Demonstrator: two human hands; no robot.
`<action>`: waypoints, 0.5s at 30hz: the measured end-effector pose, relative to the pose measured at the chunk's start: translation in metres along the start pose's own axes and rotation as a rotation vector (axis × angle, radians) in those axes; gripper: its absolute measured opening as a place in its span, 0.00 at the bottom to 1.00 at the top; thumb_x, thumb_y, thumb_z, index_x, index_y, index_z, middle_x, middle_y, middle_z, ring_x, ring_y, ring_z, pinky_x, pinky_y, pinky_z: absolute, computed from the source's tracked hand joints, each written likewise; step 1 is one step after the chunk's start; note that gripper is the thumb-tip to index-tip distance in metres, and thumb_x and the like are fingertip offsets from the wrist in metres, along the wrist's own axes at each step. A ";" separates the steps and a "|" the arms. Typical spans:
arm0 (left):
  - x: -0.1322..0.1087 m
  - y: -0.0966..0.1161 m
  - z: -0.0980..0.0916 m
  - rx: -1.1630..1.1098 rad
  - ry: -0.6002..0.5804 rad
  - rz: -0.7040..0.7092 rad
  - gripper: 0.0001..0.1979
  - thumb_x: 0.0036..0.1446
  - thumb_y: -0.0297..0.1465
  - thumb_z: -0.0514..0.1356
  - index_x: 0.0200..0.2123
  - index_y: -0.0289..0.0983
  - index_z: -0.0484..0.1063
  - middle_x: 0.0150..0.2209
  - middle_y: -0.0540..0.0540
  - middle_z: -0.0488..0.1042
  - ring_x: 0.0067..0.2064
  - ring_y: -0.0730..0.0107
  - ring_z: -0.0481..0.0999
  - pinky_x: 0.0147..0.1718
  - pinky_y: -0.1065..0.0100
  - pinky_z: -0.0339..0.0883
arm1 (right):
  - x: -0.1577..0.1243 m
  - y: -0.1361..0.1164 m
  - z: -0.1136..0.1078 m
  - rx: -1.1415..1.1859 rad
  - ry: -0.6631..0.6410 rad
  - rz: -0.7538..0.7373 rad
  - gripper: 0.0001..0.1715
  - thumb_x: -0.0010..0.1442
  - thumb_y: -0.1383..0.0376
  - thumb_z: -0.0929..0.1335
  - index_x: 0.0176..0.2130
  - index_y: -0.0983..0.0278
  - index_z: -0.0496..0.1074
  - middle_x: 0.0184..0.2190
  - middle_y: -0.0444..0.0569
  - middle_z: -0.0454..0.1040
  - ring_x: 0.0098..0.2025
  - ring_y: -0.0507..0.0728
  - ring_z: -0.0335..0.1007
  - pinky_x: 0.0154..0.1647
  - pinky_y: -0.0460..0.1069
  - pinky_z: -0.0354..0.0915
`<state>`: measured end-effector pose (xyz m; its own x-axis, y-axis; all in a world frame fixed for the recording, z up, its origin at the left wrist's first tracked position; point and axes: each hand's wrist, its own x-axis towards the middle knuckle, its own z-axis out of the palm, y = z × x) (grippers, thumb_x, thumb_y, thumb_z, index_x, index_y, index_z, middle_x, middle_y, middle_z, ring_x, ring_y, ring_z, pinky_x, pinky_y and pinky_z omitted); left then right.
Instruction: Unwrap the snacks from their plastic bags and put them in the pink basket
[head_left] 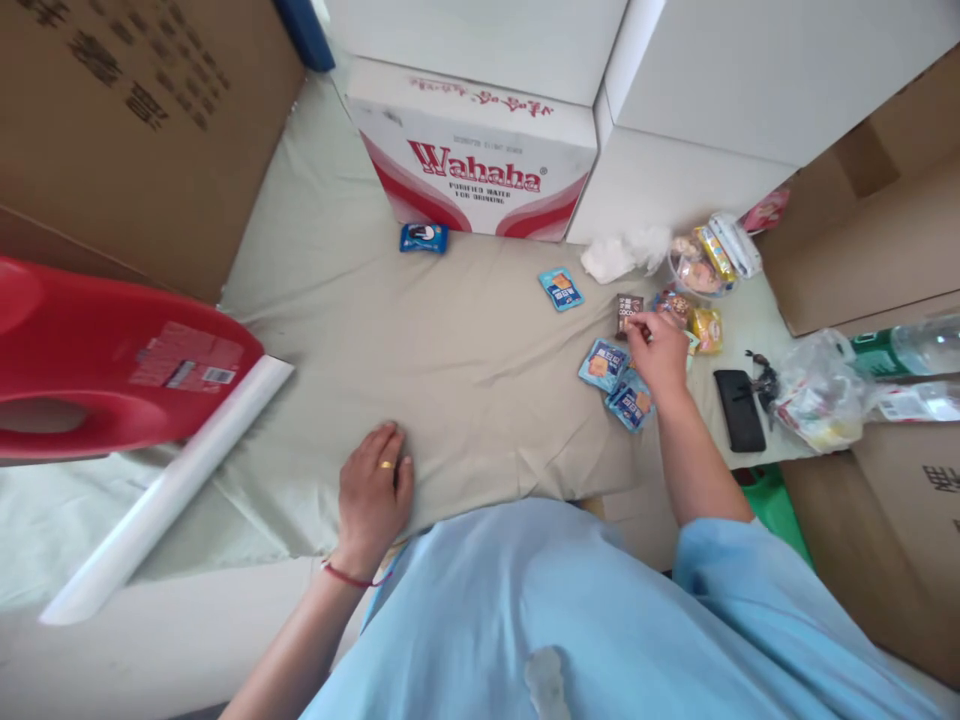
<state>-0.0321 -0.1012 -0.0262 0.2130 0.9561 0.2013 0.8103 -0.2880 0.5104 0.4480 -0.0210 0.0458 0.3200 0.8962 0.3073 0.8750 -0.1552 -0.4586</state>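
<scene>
A small brown packet (625,309) is on the right side of the pale green cloth (465,350), at the fingertips of the right hand (659,350). It is upright-rectangular, dark chocolate in colour, with pale lettering that includes "COCO" and a lighter patch near its lower edge. The right thumb and forefinger pinch its lower right part, covering some of the print; whether it is lifted off the cloth is hard to tell from this high angle.

Just below it, two light-blue packets (604,364) with a biscuit picture lie overlapping, and a third blue packet (562,289) lies apart, up to the left. Beyond the hand are a yellow packet (706,331) and a cluster of wrapped snacks (717,254), with crumpled white plastic (609,258) beside them. A black phone (739,410) lies right of the forearm.

The left hand (373,485), wearing a gold ring (386,464), rests palm down near the cloth's front edge, holding nothing, its fingers loosely bent. A dark-blue packet (424,238) lies at the foot of the Wahaha carton (480,165). A red jug (150,345) stands out at far left.
</scene>
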 end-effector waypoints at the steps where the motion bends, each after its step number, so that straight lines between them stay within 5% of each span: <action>1: -0.002 -0.002 0.002 0.000 -0.002 0.016 0.18 0.68 0.35 0.55 0.57 0.37 0.75 0.62 0.31 0.75 0.65 0.40 0.73 0.63 0.39 0.68 | 0.022 -0.002 0.007 -0.006 -0.002 0.006 0.12 0.64 0.64 0.67 0.42 0.65 0.80 0.37 0.52 0.77 0.37 0.58 0.70 0.46 0.53 0.67; 4: -0.006 -0.004 0.005 0.012 0.024 0.031 0.18 0.68 0.34 0.56 0.58 0.38 0.74 0.61 0.32 0.76 0.65 0.42 0.73 0.63 0.39 0.68 | 0.084 -0.004 0.023 -0.049 0.085 0.103 0.13 0.65 0.70 0.66 0.44 0.69 0.79 0.41 0.55 0.77 0.42 0.58 0.70 0.52 0.54 0.63; 8: -0.009 -0.003 0.004 -0.004 0.070 0.058 0.16 0.68 0.32 0.56 0.55 0.38 0.76 0.58 0.34 0.79 0.64 0.46 0.76 0.63 0.43 0.70 | 0.138 -0.002 0.027 -0.067 0.257 0.202 0.23 0.63 0.73 0.68 0.58 0.69 0.72 0.57 0.65 0.69 0.53 0.61 0.64 0.57 0.57 0.59; 10: -0.009 -0.002 0.003 -0.020 0.088 0.055 0.15 0.68 0.31 0.56 0.53 0.38 0.77 0.57 0.35 0.80 0.63 0.47 0.76 0.62 0.44 0.70 | 0.152 -0.002 0.025 -0.033 0.212 0.202 0.24 0.59 0.73 0.73 0.55 0.66 0.73 0.61 0.64 0.66 0.52 0.60 0.63 0.55 0.56 0.59; 12: -0.009 -0.002 0.003 -0.025 0.100 0.050 0.14 0.68 0.30 0.56 0.52 0.38 0.77 0.57 0.35 0.80 0.63 0.47 0.76 0.61 0.44 0.71 | 0.159 -0.004 0.020 0.007 0.147 0.200 0.14 0.58 0.73 0.72 0.46 0.66 0.76 0.57 0.61 0.67 0.50 0.58 0.63 0.53 0.54 0.57; 15: -0.009 -0.002 0.002 -0.042 0.109 0.040 0.12 0.68 0.30 0.56 0.50 0.39 0.77 0.56 0.36 0.80 0.62 0.48 0.77 0.61 0.44 0.71 | 0.156 -0.008 0.006 0.043 0.228 0.186 0.04 0.64 0.72 0.67 0.40 0.66 0.73 0.53 0.60 0.68 0.50 0.57 0.62 0.53 0.54 0.56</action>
<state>-0.0345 -0.1087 -0.0311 0.1820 0.9330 0.3105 0.7783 -0.3297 0.5344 0.4886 0.1225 0.0923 0.5507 0.7370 0.3920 0.7793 -0.2857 -0.5577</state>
